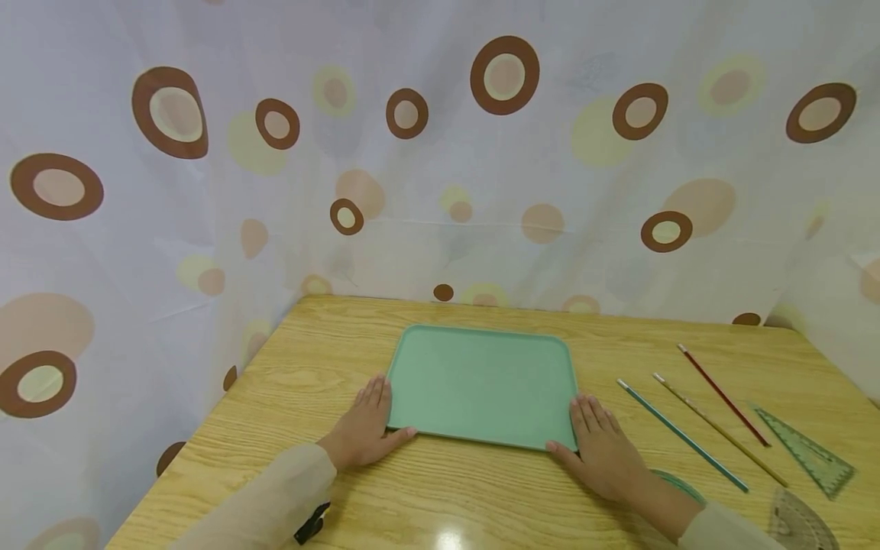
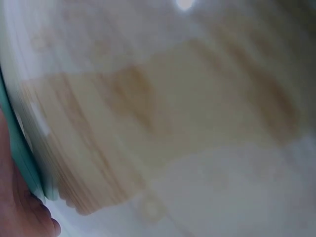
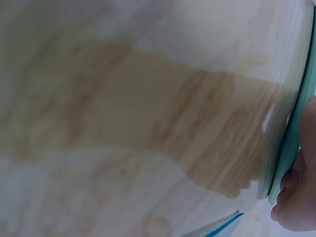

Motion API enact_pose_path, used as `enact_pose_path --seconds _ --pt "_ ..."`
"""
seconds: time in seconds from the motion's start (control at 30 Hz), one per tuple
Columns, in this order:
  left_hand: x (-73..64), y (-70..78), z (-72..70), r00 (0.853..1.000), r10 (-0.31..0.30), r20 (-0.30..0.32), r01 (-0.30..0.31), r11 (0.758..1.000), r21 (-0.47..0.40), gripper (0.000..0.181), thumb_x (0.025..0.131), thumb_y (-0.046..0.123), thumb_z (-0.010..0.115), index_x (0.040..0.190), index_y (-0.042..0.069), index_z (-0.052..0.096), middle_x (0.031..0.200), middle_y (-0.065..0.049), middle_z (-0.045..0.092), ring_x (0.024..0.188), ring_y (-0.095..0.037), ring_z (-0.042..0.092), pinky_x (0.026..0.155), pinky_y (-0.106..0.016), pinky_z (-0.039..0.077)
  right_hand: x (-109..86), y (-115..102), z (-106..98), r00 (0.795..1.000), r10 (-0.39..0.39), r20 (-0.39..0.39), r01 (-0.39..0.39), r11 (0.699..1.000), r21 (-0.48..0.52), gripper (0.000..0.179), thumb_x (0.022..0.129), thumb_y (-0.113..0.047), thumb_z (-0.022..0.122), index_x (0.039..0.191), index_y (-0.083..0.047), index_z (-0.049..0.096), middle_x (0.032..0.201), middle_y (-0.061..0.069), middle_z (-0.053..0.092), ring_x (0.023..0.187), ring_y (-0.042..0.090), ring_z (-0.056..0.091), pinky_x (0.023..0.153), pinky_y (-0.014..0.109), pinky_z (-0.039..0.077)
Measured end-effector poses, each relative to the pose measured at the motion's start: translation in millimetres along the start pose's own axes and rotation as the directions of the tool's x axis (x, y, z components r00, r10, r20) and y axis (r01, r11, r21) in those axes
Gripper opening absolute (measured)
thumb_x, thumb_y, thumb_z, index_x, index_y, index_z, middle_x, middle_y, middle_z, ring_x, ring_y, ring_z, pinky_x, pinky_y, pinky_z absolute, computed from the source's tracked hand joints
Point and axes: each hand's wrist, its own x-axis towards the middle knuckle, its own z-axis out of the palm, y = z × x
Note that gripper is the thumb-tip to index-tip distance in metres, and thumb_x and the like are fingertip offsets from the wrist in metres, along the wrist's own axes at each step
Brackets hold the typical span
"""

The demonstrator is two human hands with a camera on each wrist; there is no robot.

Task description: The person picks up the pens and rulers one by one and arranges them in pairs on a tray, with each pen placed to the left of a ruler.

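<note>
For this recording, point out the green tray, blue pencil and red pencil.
Green tray (image 1: 484, 386), head view: bare middle of its flat base.
Blue pencil (image 1: 683, 435), head view: middle of its shaft.
Red pencil (image 1: 725, 396), head view: middle of its shaft.

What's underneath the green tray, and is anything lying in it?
Nothing lies in the green tray; its flat base is bare. Wooden table shows around it, but whatever is directly beneath is covered and cannot be seen.

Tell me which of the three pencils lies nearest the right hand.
The blue pencil: it is the leftmost of the three in the head view, while the yellow pencil and red pencil lie farther from the right hand.
</note>
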Motion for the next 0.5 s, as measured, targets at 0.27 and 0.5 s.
enact_pose_path --seconds 0.27,0.5 --pt "-0.2 1.5 5.4 1.000 0.018 -0.007 -0.018 1.000 0.001 0.091 0.093 0.058 0.039 0.142 -0.014 0.015 0.150 -0.032 0.011 0.141 -0.042 0.012 0.115 -0.050 0.017 -5.2 2.2 -1.6 1.000 0.013 0.011 -0.013 1.000 0.020 0.083 0.093 -0.051 0.044 0.135 0.018 0.030 0.143 0.036 0.025 0.134 0.051 0.020 0.106 0.064 0.021" --pt "-2.1 5.4 6.8 1.000 0.028 -0.003 -0.028 1.000 0.005 0.091 0.093 0.058 0.037 0.142 -0.015 0.016 0.150 -0.033 0.011 0.141 -0.042 0.012 0.115 -0.050 0.017 -10.8 3.1 -3.1 1.000 0.014 0.003 -0.014 1.000 0.011 0.083 0.092 -0.052 0.046 0.134 0.019 0.032 0.143 0.036 0.026 0.134 0.051 0.022 0.104 0.064 0.024"
